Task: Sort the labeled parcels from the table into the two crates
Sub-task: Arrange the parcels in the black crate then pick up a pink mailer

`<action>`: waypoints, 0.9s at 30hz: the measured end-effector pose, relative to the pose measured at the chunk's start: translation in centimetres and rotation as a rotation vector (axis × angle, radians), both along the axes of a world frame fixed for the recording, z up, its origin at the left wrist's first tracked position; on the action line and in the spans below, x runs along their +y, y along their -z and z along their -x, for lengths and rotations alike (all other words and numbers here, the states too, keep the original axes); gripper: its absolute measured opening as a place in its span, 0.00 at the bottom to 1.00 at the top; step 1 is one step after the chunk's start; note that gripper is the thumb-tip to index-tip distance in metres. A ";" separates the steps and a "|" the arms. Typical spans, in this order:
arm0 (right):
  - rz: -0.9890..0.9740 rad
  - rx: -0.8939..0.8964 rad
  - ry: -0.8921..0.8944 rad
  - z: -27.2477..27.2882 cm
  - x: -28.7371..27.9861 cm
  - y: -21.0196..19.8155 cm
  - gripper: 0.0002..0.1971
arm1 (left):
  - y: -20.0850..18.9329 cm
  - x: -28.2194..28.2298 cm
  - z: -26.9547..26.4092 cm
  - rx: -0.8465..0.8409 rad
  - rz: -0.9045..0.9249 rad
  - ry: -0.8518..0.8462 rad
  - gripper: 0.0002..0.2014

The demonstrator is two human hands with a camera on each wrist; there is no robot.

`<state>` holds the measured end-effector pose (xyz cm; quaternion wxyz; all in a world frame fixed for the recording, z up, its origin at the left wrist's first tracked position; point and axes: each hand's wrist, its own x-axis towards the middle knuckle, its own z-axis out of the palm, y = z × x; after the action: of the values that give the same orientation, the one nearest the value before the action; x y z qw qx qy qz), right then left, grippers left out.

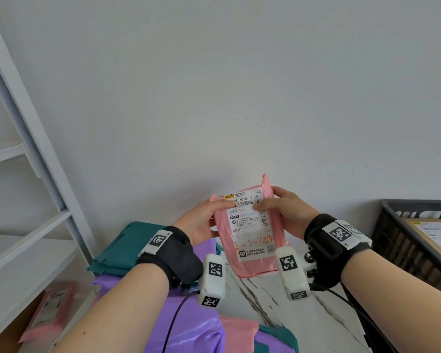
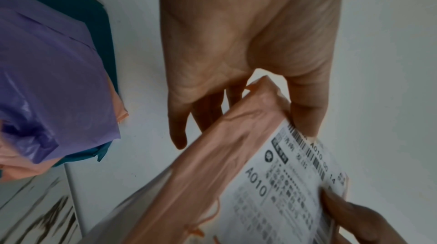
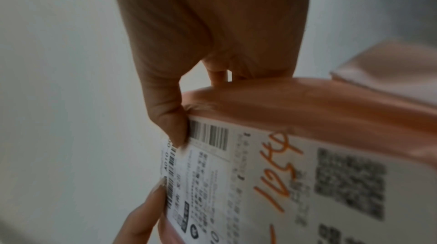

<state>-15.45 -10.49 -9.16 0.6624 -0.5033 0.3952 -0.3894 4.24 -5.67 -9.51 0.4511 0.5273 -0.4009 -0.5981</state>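
I hold a pink parcel (image 1: pixel 252 233) upright in front of me above the table, its white shipping label (image 1: pixel 250 220) facing me and reading A010. My left hand (image 1: pixel 204 220) grips its left edge, thumb on the label and fingers behind. My right hand (image 1: pixel 288 212) grips the right edge the same way. In the left wrist view the parcel (image 2: pixel 224 164) shows with the left hand (image 2: pixel 241 61) pinching it at the top. In the right wrist view the right hand (image 3: pixel 208 42) pinches the parcel (image 3: pixel 295 102) at its top corner.
Purple (image 1: pixel 189 322), teal (image 1: pixel 122 248) and pink (image 1: pixel 237 332) parcels lie piled on the marble table (image 1: pixel 273 301). A dark crate (image 1: pixel 402 240) with a cardboard box (image 1: pixel 433 235) stands at the right. White shelving (image 1: pixel 23 200) stands left; a pink parcel (image 1: pixel 49 307) lies low beside it.
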 end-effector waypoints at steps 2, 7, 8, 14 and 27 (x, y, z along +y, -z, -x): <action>-0.001 0.002 0.002 0.0 0.1 -0.1 0.26 | 0.0 0.1 0.0 0.008 0.001 -0.002 0.17; 0.005 0.014 0.011 0.0 0.4 -0.1 0.27 | -0.1 0.2 0.1 0.009 0.007 0.001 0.19; 0.006 0.015 0.014 0.0 0.5 -0.1 0.27 | -0.1 0.3 0.1 0.008 0.008 0.000 0.20; 0.007 -0.002 0.026 0.4 1.5 -0.4 0.27 | -0.1 0.6 0.4 0.014 0.022 0.015 0.24; -0.004 0.025 0.276 6.0 6.9 2.2 0.20 | 3.2 2.2 6.7 0.389 -0.021 0.010 0.14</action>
<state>-21.45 -3.54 -11.33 0.5986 -0.4476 0.4697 -0.4699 -2.45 -3.43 -12.69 0.5115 0.4047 -0.3024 -0.6950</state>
